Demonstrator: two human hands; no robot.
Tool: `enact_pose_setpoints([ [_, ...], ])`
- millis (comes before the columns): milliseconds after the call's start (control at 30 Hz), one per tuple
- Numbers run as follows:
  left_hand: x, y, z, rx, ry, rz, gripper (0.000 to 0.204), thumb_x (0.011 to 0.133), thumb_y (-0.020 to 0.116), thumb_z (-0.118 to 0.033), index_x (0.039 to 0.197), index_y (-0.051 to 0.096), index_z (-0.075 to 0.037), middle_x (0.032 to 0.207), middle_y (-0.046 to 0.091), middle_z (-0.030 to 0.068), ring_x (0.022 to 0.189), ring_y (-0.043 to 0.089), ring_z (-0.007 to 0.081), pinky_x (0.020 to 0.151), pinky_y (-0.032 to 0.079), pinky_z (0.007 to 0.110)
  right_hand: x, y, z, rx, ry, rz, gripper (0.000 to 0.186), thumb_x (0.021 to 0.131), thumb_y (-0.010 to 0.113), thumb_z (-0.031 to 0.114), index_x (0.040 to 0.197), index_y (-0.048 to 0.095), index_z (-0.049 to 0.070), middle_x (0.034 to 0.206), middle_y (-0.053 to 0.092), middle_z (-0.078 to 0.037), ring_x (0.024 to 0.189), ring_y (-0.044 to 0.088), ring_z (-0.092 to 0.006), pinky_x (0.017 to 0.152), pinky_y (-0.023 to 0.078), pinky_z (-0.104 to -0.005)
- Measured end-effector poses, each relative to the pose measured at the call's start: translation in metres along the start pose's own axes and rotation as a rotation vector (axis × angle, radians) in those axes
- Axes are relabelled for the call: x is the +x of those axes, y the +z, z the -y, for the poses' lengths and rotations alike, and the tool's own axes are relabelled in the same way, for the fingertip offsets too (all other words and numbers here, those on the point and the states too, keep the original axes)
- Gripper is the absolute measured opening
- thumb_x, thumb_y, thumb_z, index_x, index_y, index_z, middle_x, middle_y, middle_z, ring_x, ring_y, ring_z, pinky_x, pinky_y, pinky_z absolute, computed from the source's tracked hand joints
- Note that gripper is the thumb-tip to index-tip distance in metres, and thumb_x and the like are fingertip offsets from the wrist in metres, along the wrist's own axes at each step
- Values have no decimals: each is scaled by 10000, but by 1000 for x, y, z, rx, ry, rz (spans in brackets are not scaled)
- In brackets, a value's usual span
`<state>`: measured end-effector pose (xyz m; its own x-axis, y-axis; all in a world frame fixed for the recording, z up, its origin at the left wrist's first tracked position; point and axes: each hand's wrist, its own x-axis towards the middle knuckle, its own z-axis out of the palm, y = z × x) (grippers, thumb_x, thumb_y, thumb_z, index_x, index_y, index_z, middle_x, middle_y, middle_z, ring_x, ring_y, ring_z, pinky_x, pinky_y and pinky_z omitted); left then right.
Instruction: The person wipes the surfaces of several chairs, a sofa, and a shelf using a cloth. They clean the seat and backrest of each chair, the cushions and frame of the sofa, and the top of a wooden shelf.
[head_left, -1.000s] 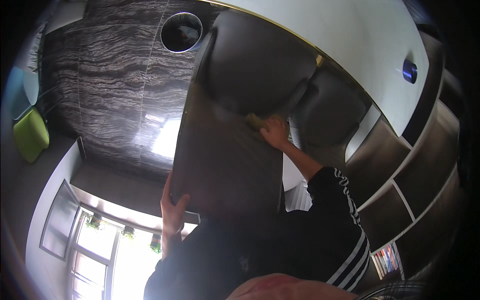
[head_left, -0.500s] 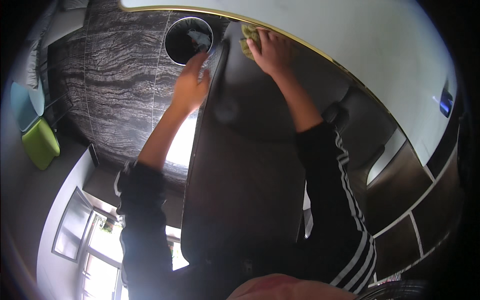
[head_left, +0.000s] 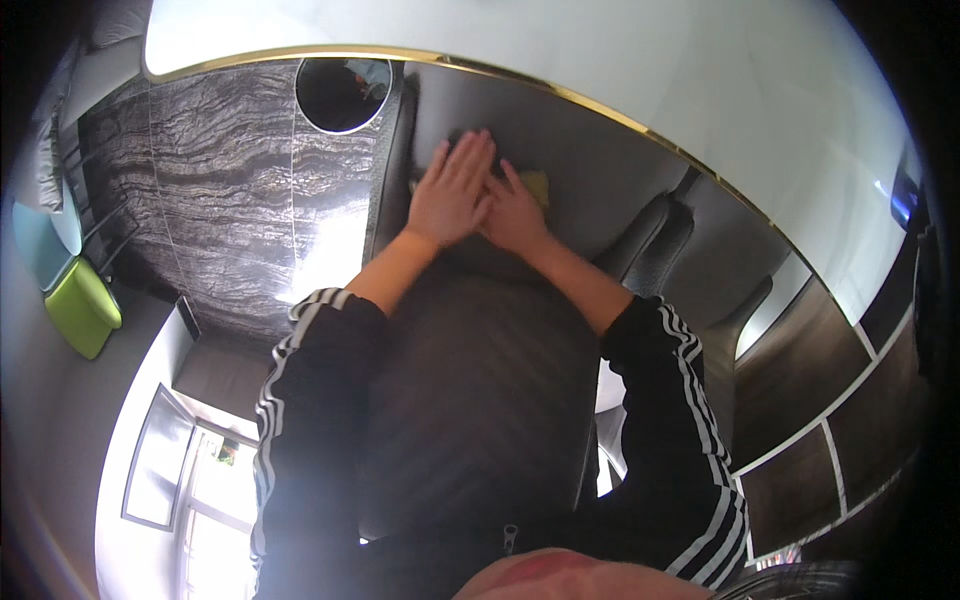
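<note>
A yellow-green cloth point(head_left: 537, 187) lies on the dark grey padded seat point(head_left: 590, 150), largely covered by my hands. My right hand point(head_left: 517, 218) rests palm down on the cloth, which shows beyond its outer side; some of its fingers are hidden. Beside it, my left hand point(head_left: 450, 200) is laid flat with fingers stretched forward, its inner edge touching and partly overlapping the right hand. Whether the left palm also presses on the cloth is hard to see.
A white table point(head_left: 560, 40) with a gold rim curves over the far side. A round bin point(head_left: 340, 100) with a dark lining stands on the veined floor point(head_left: 220, 170). Dark chairs point(head_left: 660, 235) sit to the right; a green chair point(head_left: 85, 310) is far left.
My right hand has drawn the cloth back toward me. My left hand has moved from near the bin to the right, down beside the right hand. The view has shifted.
</note>
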<state>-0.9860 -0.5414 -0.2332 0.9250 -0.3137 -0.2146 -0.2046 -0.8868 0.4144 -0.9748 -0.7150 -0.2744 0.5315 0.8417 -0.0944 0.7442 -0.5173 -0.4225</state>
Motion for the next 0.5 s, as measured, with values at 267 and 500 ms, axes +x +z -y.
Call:
enact_pose_setpoints([
  [267, 127, -40, 1, -106, -119, 1, 495, 944, 508, -380, 1284, 600, -32, 1330, 594, 176, 1277, 517, 362, 1131, 359, 483, 86, -63, -107, 179, 561, -147, 383, 854, 620, 328, 1125, 686, 67, 1267, 652, -86, 1215, 578, -270, 1054, 403, -484],
  [500, 88, 18, -63, -116, -35, -245, 840, 830, 530, -380, 1511, 305, 59, 1563, 276, 316, 1461, 258, 472, 1172, 200, 638, 10, -44, -81, -105, 386, -165, 527, 927, 532, 343, 1411, 534, 135, 1441, 542, -99, 1390, 433, -280, 1156, 299, -501],
])
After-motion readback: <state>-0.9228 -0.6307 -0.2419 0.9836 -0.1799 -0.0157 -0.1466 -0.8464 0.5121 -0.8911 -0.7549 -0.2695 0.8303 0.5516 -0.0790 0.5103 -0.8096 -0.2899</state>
